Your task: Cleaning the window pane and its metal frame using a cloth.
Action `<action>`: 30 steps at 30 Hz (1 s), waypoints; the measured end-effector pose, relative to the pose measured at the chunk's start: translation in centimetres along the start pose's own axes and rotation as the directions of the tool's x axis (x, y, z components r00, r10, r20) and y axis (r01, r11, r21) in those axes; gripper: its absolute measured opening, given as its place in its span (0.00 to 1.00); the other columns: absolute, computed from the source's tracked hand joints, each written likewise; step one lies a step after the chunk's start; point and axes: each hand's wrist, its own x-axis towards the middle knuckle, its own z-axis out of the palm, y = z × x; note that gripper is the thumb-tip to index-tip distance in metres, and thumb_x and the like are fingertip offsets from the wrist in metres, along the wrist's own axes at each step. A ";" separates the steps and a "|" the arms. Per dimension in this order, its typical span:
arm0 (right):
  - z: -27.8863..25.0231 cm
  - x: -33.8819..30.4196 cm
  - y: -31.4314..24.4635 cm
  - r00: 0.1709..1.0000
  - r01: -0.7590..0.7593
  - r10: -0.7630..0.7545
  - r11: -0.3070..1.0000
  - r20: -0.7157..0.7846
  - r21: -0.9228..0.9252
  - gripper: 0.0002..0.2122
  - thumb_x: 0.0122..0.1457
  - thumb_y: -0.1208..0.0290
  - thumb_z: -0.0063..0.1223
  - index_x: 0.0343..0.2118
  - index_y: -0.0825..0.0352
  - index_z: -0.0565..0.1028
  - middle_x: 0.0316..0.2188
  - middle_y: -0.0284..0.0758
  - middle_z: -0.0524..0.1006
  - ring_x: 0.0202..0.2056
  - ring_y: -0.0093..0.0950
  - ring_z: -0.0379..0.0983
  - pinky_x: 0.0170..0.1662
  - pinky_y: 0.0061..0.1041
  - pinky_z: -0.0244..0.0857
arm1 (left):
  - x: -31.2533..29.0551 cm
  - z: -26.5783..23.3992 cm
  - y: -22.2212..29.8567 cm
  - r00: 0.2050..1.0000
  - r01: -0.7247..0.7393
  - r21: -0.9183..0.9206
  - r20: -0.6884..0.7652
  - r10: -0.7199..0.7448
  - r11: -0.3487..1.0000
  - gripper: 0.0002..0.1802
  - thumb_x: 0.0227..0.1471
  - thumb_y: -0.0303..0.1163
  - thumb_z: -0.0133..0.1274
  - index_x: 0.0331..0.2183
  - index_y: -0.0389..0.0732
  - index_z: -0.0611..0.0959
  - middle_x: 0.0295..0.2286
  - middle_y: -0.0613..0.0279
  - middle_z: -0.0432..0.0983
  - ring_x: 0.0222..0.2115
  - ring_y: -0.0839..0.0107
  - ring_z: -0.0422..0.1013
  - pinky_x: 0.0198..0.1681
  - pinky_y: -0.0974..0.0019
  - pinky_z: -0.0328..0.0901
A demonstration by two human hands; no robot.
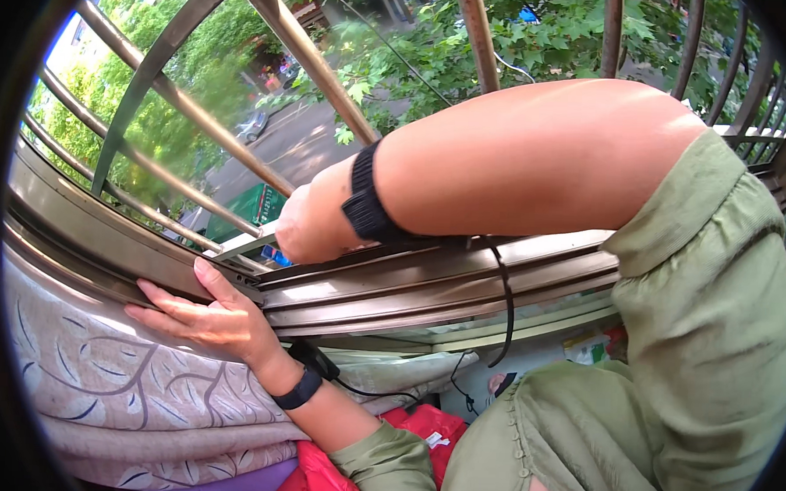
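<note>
My left hand (219, 321) lies against the lower brown window frame (113, 224), its fingers stretched out and spread and nothing in them. Across the sill, my bent right arm reaches outward over the metal window track (444, 274). My right hand (304, 230) is at the frame's edge, close to the outside bars; its fingers are turned away and hidden, so whatever they hold or touch does not show. A black wristband (369, 194) circles the right wrist, and a dark band (299, 388) the left.
Metal security bars (309, 57) stand outside, with leafy trees (560, 42) and a street below. A black cable (507, 312) hangs over the track. Under the sill are a patterned curtain (141, 384), red fabric (321, 479) and purple fabric (233, 486).
</note>
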 end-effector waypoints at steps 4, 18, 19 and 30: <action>-1.1 -6.5 0.1 0.983 -0.166 0.158 0.981 0.089 0.097 0.16 0.55 0.69 0.58 0.46 0.67 0.78 0.44 0.37 0.79 0.44 0.38 0.77 0.41 0.45 0.74 | 0.0 0.3 0.5 1.000 -0.018 0.000 -0.019 0.018 1.000 0.36 0.58 0.47 0.52 0.58 0.32 0.65 0.57 0.23 0.50 0.58 0.33 0.54 0.58 0.43 0.55; 4.0 -19.7 2.2 0.973 -0.225 0.181 0.894 0.145 0.387 0.08 0.55 0.72 0.51 0.25 0.72 0.76 0.22 0.44 0.77 0.29 0.39 0.77 0.34 0.34 0.73 | 0.0 0.3 0.2 0.997 -0.057 0.049 -0.052 0.060 0.997 0.37 0.57 0.49 0.53 0.58 0.34 0.65 0.57 0.23 0.51 0.58 0.33 0.55 0.58 0.42 0.55; 4.8 -20.5 2.1 0.972 -0.228 0.185 0.893 0.147 0.387 0.08 0.55 0.72 0.51 0.25 0.72 0.76 0.22 0.44 0.77 0.29 0.39 0.77 0.34 0.34 0.73 | 0.0 0.4 0.3 0.997 -0.048 0.037 -0.059 0.050 0.998 0.37 0.58 0.51 0.51 0.58 0.34 0.65 0.57 0.23 0.52 0.58 0.34 0.55 0.59 0.43 0.55; 6.2 -28.3 1.3 0.939 -0.334 0.343 0.927 -0.022 0.171 0.05 0.53 0.75 0.54 0.28 0.71 0.79 0.21 0.42 0.78 0.26 0.35 0.78 0.33 0.29 0.72 | 0.0 0.5 0.0 0.997 -0.045 0.038 -0.064 0.048 0.998 0.38 0.57 0.54 0.50 0.57 0.33 0.66 0.57 0.24 0.53 0.58 0.35 0.55 0.60 0.45 0.55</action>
